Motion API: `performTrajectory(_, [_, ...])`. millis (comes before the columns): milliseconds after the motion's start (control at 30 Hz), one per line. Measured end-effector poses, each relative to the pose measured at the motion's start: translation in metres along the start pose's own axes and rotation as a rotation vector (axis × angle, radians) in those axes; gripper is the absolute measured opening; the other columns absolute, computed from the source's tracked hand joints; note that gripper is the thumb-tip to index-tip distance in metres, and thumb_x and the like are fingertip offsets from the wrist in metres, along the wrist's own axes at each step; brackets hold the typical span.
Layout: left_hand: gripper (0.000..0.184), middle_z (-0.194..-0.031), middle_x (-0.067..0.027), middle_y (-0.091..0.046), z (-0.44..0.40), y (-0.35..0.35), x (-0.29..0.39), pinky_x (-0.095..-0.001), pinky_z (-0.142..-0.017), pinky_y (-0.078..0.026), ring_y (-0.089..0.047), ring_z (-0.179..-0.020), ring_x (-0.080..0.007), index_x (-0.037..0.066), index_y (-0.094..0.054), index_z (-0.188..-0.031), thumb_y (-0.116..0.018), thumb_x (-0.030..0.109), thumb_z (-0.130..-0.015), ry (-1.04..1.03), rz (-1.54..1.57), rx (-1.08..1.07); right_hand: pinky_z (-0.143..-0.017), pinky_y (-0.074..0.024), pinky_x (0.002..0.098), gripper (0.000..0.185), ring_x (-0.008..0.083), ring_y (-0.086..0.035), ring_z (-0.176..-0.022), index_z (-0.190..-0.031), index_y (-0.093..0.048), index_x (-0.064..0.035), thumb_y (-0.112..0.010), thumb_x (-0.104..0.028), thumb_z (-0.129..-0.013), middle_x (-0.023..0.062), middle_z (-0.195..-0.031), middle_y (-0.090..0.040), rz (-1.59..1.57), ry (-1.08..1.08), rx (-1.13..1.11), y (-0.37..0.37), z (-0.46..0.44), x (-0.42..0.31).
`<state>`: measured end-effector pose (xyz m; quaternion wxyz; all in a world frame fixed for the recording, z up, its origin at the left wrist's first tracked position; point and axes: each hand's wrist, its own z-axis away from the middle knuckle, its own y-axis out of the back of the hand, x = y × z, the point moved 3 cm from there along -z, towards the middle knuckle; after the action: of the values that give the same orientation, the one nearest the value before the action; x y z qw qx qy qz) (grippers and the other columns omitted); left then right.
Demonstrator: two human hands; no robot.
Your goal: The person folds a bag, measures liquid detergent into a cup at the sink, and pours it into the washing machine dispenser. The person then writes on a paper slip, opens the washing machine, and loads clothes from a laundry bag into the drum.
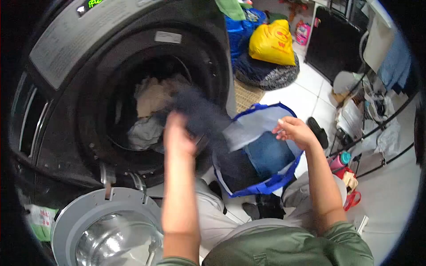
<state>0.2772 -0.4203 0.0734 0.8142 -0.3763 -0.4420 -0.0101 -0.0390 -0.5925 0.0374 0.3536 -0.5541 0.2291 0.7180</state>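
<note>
A front-loading washer [208,66] stands at the left with its round door [106,195] swung open below. Beige cloth [153,97] and grey cloth [145,133] lie in its drum opening. My left hand [179,135] is smeared by motion in front of the opening, beside a blurred dark garment [199,111] that stretches toward the bag; its fingers cannot be made out. Over the blue-rimmed bag [266,188], my right hand [290,132] pinches the edge of a light grey cloth [255,126]. Dark and blue clothes [270,155] lie inside the bag.
A yellow bag [273,42] rests on a dark furry cushion [266,73] at the top. Black slippers [317,132] lie right of the blue-rimmed bag. A rack [377,124] with plastic bags and a pink bottle [339,160] stand at the right.
</note>
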Motion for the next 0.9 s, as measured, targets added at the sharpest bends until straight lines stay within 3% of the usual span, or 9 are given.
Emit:
performTrajectory(67, [0.06, -0.138, -0.0124, -0.053, -0.052, 0.004, 0.081, -0.0457, -0.112, -0.035, -0.049, -0.128, -0.0259, 0.007, -0.049, -0.135, -0.066, 0.046, -0.092, -0.467, 0.284, -0.35, -0.068, -0.0526, 0.0262, 0.03, 0.0123, -0.065, -0.074, -0.092, -0.067, -0.0045, -0.062, -0.034, -0.097, 0.008, -0.089, -0.07, 0.216, -0.095, 0.036, 0.018, -0.028, 0.039])
performTrajectory(100, [0.062, -0.143, -0.0097, -0.05, -0.045, -0.003, 0.103, -0.0476, -0.111, -0.039, -0.048, -0.13, -0.0272, 0.005, -0.045, -0.139, -0.065, 0.04, -0.093, -0.564, 0.283, 0.027, -0.069, -0.0533, 0.0267, 0.031, 0.0131, -0.066, -0.074, -0.095, -0.068, -0.0038, -0.063, -0.034, -0.096, 0.0086, -0.091, -0.07, 0.326, -0.136, 0.046, 0.023, -0.045, 0.06])
performTrajectory(233, [0.065, -0.141, -0.0104, -0.051, -0.034, -0.029, 0.049, -0.0427, -0.103, -0.044, -0.052, -0.125, -0.0245, 0.005, -0.043, -0.143, -0.066, 0.04, -0.093, -0.442, -0.175, -0.322, -0.087, -0.0551, 0.0421, 0.055, 0.0341, -0.068, -0.104, -0.117, -0.067, 0.0008, -0.068, -0.046, -0.088, 0.0188, -0.12, -0.068, 1.129, -0.269, 0.02, -0.011, -0.106, 0.133])
performTrajectory(367, [0.021, -0.117, -0.0103, -0.064, -0.01, -0.011, -0.076, -0.0308, -0.079, -0.054, -0.066, -0.088, -0.0199, 0.001, -0.07, -0.108, -0.067, 0.015, -0.092, -0.235, -0.642, -0.451, -0.098, -0.0493, 0.044, 0.05, 0.036, -0.061, -0.117, -0.119, -0.067, -0.0027, -0.069, -0.041, -0.087, 0.0229, -0.128, -0.062, 1.356, -0.45, -0.199, -0.039, -0.074, 0.251])
performTrajectory(467, [0.021, -0.115, -0.012, -0.064, -0.001, -0.011, -0.075, -0.0283, -0.081, -0.053, -0.066, -0.09, -0.0159, 0.002, -0.071, -0.11, -0.064, 0.013, -0.094, -0.542, -1.028, -0.468, -0.099, -0.0494, 0.0438, 0.048, 0.0376, -0.063, -0.113, -0.112, -0.07, -0.0025, -0.07, -0.043, -0.085, 0.0227, -0.123, -0.064, 1.559, -0.171, 0.105, -0.021, -0.066, 0.322])
performTrajectory(633, [0.025, -0.097, -0.0042, -0.069, -0.018, -0.007, -0.068, -0.0256, -0.08, -0.05, -0.065, -0.087, -0.0121, 0.002, -0.068, -0.116, -0.062, 0.017, -0.097, -0.403, -0.985, -0.407, -0.089, -0.0515, 0.0416, 0.037, 0.0349, -0.067, -0.105, -0.105, -0.069, 0.002, -0.074, -0.025, -0.08, 0.0259, -0.108, -0.069, 0.829, -0.342, 0.227, 0.033, -0.071, 0.278])
performTrajectory(733, [0.026, -0.093, -0.003, -0.069, -0.018, 0.0, -0.079, -0.0252, -0.078, -0.049, -0.062, -0.085, -0.0102, 0.002, -0.068, -0.115, -0.063, 0.018, -0.095, -0.403, -1.039, -0.432, -0.057, -0.0417, 0.0342, 0.026, 0.0141, -0.052, -0.068, -0.095, -0.07, -0.0034, -0.073, -0.024, -0.079, 0.0039, -0.076, -0.061, 0.306, -0.096, 0.297, 0.056, -0.076, 0.201])
performTrajectory(767, [0.028, -0.099, -0.0133, -0.071, -0.016, 0.003, -0.085, -0.0321, -0.076, -0.051, -0.065, -0.081, -0.0185, 0.003, -0.07, -0.111, -0.065, 0.023, -0.092, -0.346, -1.08, -0.442, -0.052, -0.0342, 0.0303, 0.026, 0.0104, -0.044, -0.064, -0.099, -0.07, -0.008, -0.071, -0.027, -0.081, 0.0013, -0.08, -0.058, 0.258, -0.112, 0.29, 0.064, -0.068, 0.163])
performTrajectory(900, [0.06, -0.12, -0.026, -0.065, -0.013, 0.009, -0.114, -0.0411, -0.099, -0.048, -0.062, -0.117, -0.0347, -0.002, -0.064, -0.121, -0.069, 0.047, -0.088, -0.188, -1.287, -0.491, -0.069, -0.0564, 0.0354, 0.029, 0.0228, -0.068, -0.081, -0.106, -0.067, -0.0063, -0.064, -0.031, -0.091, 0.0107, -0.102, -0.071, -0.473, 0.078, 0.329, 0.062, -0.005, 0.016])
